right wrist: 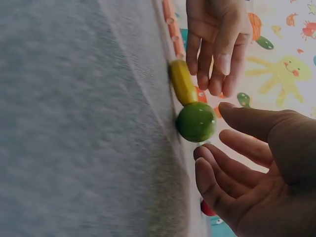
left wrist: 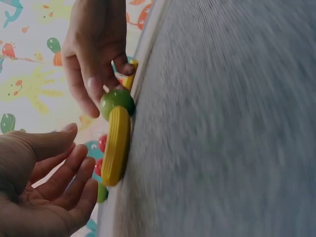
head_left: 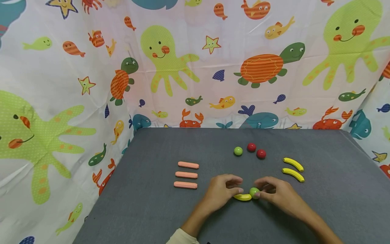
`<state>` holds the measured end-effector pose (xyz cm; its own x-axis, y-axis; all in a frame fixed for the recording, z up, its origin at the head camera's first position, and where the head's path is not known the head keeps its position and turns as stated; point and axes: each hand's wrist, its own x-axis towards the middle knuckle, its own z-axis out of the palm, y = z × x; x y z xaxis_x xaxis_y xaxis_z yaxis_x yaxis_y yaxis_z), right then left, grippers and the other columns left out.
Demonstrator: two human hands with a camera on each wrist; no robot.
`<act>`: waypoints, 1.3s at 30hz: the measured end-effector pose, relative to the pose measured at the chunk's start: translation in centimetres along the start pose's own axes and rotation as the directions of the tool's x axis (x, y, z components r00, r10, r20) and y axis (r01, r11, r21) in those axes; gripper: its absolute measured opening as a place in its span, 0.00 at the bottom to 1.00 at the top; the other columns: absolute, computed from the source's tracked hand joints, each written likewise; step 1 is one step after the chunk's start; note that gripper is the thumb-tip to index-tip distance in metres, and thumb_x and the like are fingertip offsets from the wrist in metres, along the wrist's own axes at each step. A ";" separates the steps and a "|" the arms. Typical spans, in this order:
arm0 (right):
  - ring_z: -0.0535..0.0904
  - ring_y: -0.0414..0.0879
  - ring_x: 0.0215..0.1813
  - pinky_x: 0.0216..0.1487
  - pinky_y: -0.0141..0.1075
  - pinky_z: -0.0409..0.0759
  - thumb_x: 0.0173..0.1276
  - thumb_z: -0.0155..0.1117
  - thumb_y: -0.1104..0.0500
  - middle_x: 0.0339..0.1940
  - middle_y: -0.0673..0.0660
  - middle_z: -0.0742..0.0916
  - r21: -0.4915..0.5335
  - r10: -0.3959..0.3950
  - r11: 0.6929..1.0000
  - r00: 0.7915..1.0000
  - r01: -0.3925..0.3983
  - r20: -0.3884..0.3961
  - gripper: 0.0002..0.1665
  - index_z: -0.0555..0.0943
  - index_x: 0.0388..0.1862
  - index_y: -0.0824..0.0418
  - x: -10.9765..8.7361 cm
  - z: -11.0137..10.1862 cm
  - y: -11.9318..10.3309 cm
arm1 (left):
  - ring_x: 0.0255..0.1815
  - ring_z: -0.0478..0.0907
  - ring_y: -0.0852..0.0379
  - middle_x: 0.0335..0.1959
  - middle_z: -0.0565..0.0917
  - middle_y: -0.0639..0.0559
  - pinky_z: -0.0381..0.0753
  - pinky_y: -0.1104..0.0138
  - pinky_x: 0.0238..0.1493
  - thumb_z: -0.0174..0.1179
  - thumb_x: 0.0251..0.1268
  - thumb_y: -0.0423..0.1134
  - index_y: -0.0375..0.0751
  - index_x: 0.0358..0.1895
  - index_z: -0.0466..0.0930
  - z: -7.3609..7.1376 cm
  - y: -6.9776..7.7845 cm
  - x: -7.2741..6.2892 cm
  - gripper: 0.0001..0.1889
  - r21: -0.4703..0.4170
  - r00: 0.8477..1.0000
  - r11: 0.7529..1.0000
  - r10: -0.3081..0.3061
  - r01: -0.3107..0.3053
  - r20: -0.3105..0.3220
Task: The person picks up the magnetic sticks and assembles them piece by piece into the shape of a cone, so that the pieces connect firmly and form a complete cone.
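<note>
A small yellow toy banana [head_left: 242, 197] lies on the grey table with its end against a green ball [head_left: 254, 193]. My left hand [head_left: 220, 191] hovers beside the banana, its thumb just over the far side. In the left wrist view the left fingers [left wrist: 74, 173] are loosely bent and apart from the banana [left wrist: 116, 148]. My right hand [head_left: 280, 194] is at the green ball, thumb and fingertips close around its right side. The right wrist view shows a gap between thumb and fingers beside the ball [right wrist: 196, 122].
Three pink sausage-like sticks [head_left: 186, 175] lie in a stack of rows to the left. Another green ball [head_left: 238, 151] and two red balls [head_left: 261, 154] sit farther back. Two more toy bananas [head_left: 293, 174] lie at right. A sea-animal printed cloth [head_left: 182, 128] hangs behind the table.
</note>
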<state>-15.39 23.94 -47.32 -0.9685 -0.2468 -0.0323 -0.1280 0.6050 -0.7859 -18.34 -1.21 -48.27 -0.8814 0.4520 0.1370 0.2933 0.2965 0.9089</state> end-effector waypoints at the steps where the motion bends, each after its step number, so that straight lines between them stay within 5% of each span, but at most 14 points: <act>1: 0.85 0.39 0.43 0.42 0.34 0.84 0.69 0.77 0.47 0.49 0.50 0.90 -0.002 -0.005 1.000 1.000 0.005 -0.012 0.21 0.87 0.55 0.56 0.0 -0.1 -0.1 | 0.51 0.88 0.62 0.50 0.91 0.53 0.85 0.71 0.53 0.75 0.66 0.35 0.38 0.56 0.89 0.2 0.2 0.0 0.16 -0.002 1.000 1.000 0.012 -0.012 -0.007; 5: 0.86 0.41 0.45 0.43 0.34 0.84 0.70 0.77 0.48 0.52 0.53 0.90 -0.014 -0.012 1.000 0.998 0.011 -0.056 0.22 0.86 0.57 0.58 0.4 -0.8 -0.3 | 0.52 0.89 0.58 0.50 0.91 0.55 0.85 0.69 0.54 0.75 0.66 0.39 0.39 0.57 0.89 0.8 0.7 0.1 0.17 -0.007 1.000 1.000 0.020 -0.020 -0.016; 18: 0.85 0.39 0.45 0.45 0.32 0.83 0.71 0.77 0.50 0.51 0.57 0.91 -0.078 -0.051 0.996 0.972 0.034 -0.227 0.24 0.86 0.60 0.60 2.2 -3.2 0.1 | 0.51 0.84 0.70 0.51 0.89 0.62 0.82 0.72 0.55 0.78 0.63 0.44 0.43 0.56 0.90 2.6 0.9 0.5 0.20 0.069 0.997 0.996 -0.064 0.061 0.043; 33: 0.77 0.21 0.45 0.41 0.24 0.80 0.73 0.74 0.49 0.55 0.64 0.89 -0.100 -0.031 0.995 0.948 -0.001 -0.318 0.27 0.83 0.65 0.60 2.5 -7.3 2.8 | 0.37 0.79 0.75 0.40 0.87 0.63 0.77 0.76 0.42 0.81 0.59 0.44 0.48 0.51 0.92 3.4 0.7 1.0 0.17 0.171 0.997 0.983 -0.075 0.069 0.034; 39: 0.85 0.48 0.53 0.41 0.25 0.77 0.74 0.73 0.45 0.57 0.66 0.89 -0.143 0.034 0.987 0.960 -0.076 -0.277 0.32 0.82 0.67 0.63 2.5 -7.9 4.0 | 0.33 0.75 0.78 0.38 0.87 0.70 0.68 0.69 0.51 0.80 0.59 0.46 0.52 0.51 0.92 3.4 0.7 1.0 0.17 0.223 0.994 0.970 -0.104 0.094 0.034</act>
<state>-20.01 31.70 -45.69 -0.9935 -0.0070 0.1136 -0.0833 0.7241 -0.6846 -17.74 2.28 -48.84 -0.8941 0.4470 0.0287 0.2848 0.5179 0.8066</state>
